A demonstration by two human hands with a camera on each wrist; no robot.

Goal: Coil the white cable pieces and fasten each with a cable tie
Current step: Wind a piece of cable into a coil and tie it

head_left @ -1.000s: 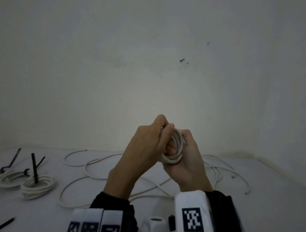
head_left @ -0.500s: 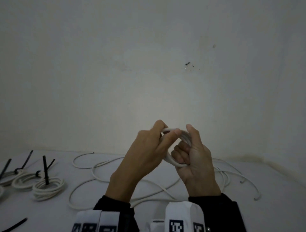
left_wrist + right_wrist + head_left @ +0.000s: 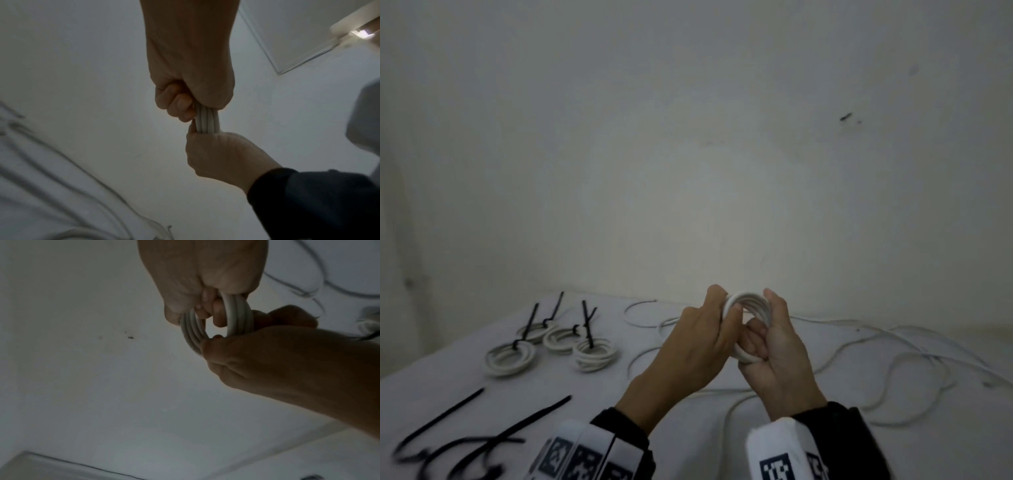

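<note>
Already four tied coils (image 3: 551, 346) are lying together on the left of the surface (image 3: 448, 404), each cinched with a black tie whose tail is sticking up. Both hands are working on another one: the left hand (image 3: 698, 346) is pinching one side of the white coil (image 3: 748, 303) between thumb and curled fingers, while the right hand (image 3: 777, 353) is gripping the opposite side, its fingers hooking through the ring. That coil is being held above the surface and is carrying no tie yet, so fastening seems to be the next step. Loose cables (image 3: 876, 346) are sprawling uncoiled behind and to the right, so more pieces are waiting. Spare black ties (image 3: 493, 435) are lying at the near left. A plain pale wall (image 3: 688, 154) is rising right behind the white surface, and the room is looking dim.
</note>
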